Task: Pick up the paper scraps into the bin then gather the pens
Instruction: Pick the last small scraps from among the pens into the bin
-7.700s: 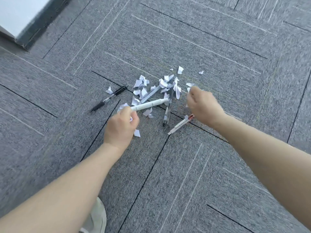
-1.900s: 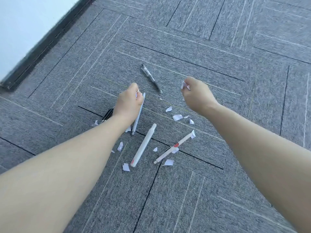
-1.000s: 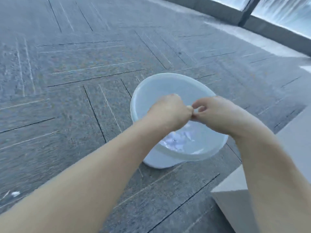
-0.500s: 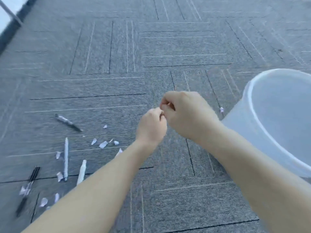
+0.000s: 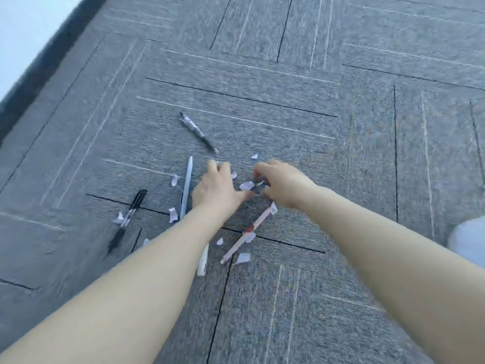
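Note:
Several white paper scraps lie scattered on the grey carpet, one [image 5: 246, 185] right between my hands, others at the far side [image 5: 254, 156] and nearer me [image 5: 244, 257]. Several pens lie among them: a clear-and-black pen [image 5: 198, 132] farthest away, a pale blue pen [image 5: 186, 187] just left of my left hand, a black pen [image 5: 128, 219] far left, a white-and-red pen [image 5: 249, 231] under my right wrist, and a white marker [image 5: 203, 261] half hidden by my left forearm. My left hand [image 5: 217, 187] is spread low over the carpet. My right hand [image 5: 280, 185] hovers with curled fingers over the middle scrap. The white bin [image 5: 469, 243] shows at the right edge.
Grey carpet tiles [image 5: 341, 153] with dark seams cover the floor. A dark skirting and pale wall [image 5: 31, 43] run along the upper left corner. The view is blurred by motion.
The view swung from the bin back to the scraps and pens. Both hands, held together beside the bin before, have parted and dropped to the scraps on the carpet.

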